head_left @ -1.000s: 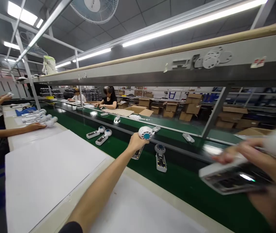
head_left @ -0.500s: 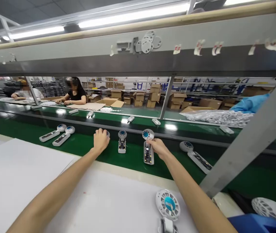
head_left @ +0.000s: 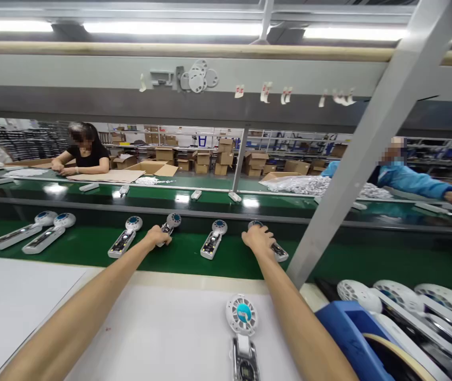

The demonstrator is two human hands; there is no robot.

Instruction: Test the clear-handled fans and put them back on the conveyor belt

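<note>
My left hand (head_left: 159, 236) is closed round the open handle of a small white handheld fan (head_left: 174, 220), whose round head with a blue centre sticks out past my fingers. My right hand (head_left: 259, 239) grips another handheld fan (head_left: 280, 253) from above, hiding its neck and most of its head. Between my hands a third fan (head_left: 211, 246) lies on the green belt (head_left: 182, 259), its circuit board exposed. Left of my left hand rests a similar fan (head_left: 121, 243). Nearer me, on the white worktop (head_left: 162, 328), lies a fan with a bright blue centre (head_left: 242, 315).
Two more fans (head_left: 45, 238) lie at the belt's left. A slanted metal post (head_left: 329, 211) rises right of my right hand. A blue holder (head_left: 345, 333) and several fans (head_left: 400, 296) sit at lower right. Across the line are two co-workers (head_left: 89, 159) (head_left: 412, 177).
My view has swung right. Each hand has let go of its earlier fan and taken hold of the neighbouring one to the right. A co-worker in blue has come into view at right.
</note>
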